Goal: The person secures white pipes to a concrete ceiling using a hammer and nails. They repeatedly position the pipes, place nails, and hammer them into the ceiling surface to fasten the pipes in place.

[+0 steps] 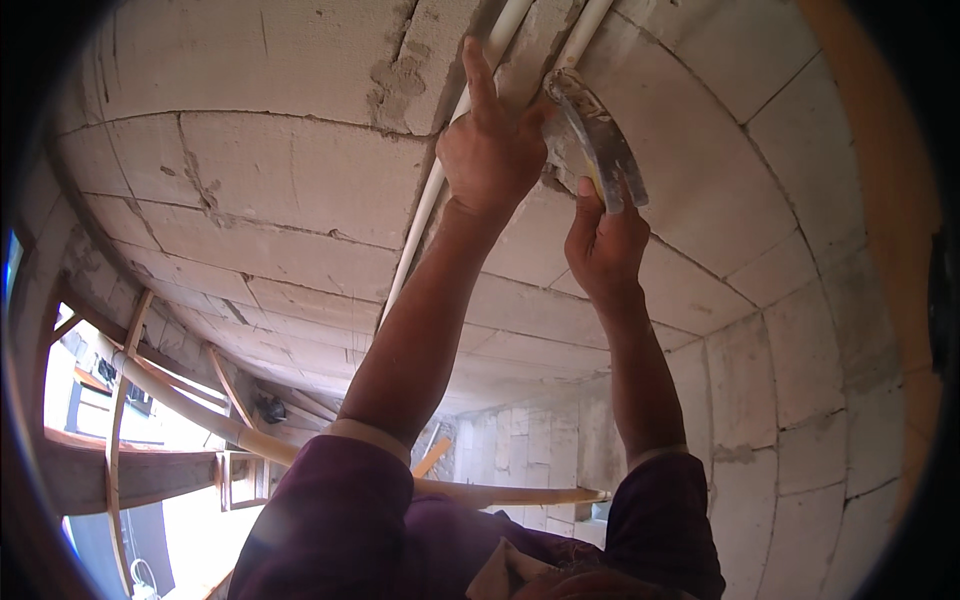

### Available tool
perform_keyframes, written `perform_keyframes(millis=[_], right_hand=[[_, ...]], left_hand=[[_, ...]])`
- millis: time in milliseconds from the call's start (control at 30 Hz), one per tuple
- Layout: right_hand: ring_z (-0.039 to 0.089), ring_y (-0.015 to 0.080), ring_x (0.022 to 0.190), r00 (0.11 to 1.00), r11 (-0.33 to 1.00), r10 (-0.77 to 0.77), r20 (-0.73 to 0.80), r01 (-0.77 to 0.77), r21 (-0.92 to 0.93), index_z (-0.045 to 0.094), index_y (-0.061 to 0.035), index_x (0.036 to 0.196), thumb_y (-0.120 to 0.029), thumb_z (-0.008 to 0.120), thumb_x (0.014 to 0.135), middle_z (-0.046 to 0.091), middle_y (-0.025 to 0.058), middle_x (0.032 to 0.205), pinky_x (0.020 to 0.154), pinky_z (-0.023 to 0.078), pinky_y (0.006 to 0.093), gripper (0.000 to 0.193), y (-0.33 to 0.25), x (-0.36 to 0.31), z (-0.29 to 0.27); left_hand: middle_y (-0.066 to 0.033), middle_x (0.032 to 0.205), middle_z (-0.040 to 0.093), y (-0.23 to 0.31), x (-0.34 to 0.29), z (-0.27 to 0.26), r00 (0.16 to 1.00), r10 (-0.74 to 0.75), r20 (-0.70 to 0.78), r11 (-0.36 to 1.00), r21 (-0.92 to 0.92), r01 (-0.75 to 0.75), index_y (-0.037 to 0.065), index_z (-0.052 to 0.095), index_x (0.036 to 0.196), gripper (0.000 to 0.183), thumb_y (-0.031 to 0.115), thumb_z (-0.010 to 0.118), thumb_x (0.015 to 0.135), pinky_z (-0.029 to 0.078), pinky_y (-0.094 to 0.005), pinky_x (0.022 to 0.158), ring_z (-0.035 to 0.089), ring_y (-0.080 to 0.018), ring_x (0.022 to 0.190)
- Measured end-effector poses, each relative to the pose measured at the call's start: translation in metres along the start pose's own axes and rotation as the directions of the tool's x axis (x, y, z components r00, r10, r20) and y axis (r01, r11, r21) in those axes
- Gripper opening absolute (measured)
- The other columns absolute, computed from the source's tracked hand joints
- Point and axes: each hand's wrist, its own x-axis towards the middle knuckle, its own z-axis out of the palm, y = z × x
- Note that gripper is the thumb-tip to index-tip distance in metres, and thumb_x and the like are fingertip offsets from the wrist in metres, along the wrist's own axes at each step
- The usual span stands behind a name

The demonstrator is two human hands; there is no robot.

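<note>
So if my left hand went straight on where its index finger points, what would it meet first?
Probably the pale block wall, just left of a white pipe. The index fingertip of your left hand looks close, but depth is unclear; it may be touching.

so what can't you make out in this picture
Head view:
Upper ends of both round white plastic pipes: cut off by the top edge.
Held part of the long grey metal tool: partly covered by the right hand.
Folded fingertips of the left hand: hidden by the hand itself.
</note>
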Motion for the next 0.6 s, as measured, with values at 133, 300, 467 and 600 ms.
perform_keyframes(millis=[133, 300, 467, 600], right_hand=[[0.05, 0.0118, 0.059, 0.985, 0.996, -0.051, -0.167, 0.062, 0.063, 0.053, 0.0068, 0.106, -0.006, 0.051, 0.097, 0.054, 0.008, 0.08, 0.054, 0.042, 0.0246, 0.016, -0.003, 0.0, 0.003], [0.055, 0.0148, 0.062, 0.997, 0.999, -0.001, -0.071, -0.003, -0.047, 0.052, 0.008, 0.109, -0.008, 0.053, 0.096, 0.058, 0.0104, 0.084, 0.056, 0.044, 0.0262, 0.021, 0.0, 0.003, 0.005], [0.053, 0.011, 0.064, 0.98, 0.995, -0.1, -0.175, 0.101, -0.003, 0.052, 0.0086, 0.109, -0.005, 0.05, 0.097, 0.057, 0.0082, 0.078, 0.055, 0.042, 0.0253, 0.019, -0.002, 0.004, 0.004], [0.054, 0.0109, 0.064, 0.996, 0.996, -0.066, -0.067, 0.062, -0.062, 0.051, 0.0082, 0.112, -0.005, 0.05, 0.097, 0.059, 0.0087, 0.079, 0.053, 0.042, 0.0259, 0.02, 0.005, -0.001, 0.006]], left_hand=[[-0.0136, 0.052, 0.059, -0.002, 0.002, -0.001, 1.0, -0.003, -0.004, 1.0, -0.001, 0.003, -0.003, 0.01, 0.147, 0.096, 0.028, 0.072, 0.079, 0.045, -0.0388, 0.041, 0.061, -0.0314, 0.045], [-0.0134, 0.052, 0.059, -0.001, 0.001, 0.0, 1.0, -0.014, 0.015, 1.0, 0.01, 0.014, -0.004, 0.011, 0.146, 0.095, 0.029, 0.07, 0.08, 0.044, -0.0398, 0.041, 0.06, -0.0324, 0.044], [-0.0127, 0.052, 0.058, -0.002, 0.001, 0.001, 1.0, -0.02, 0.024, 1.0, -0.009, 0.021, -0.005, 0.011, 0.145, 0.094, 0.028, 0.07, 0.08, 0.044, -0.0397, 0.041, 0.059, -0.032, 0.044], [-0.0127, 0.052, 0.058, 0.002, -0.001, 0.001, 1.0, -0.015, -0.004, 1.0, 0.01, 0.015, -0.005, 0.011, 0.145, 0.095, 0.028, 0.07, 0.08, 0.044, -0.0391, 0.04, 0.06, -0.031, 0.044]])
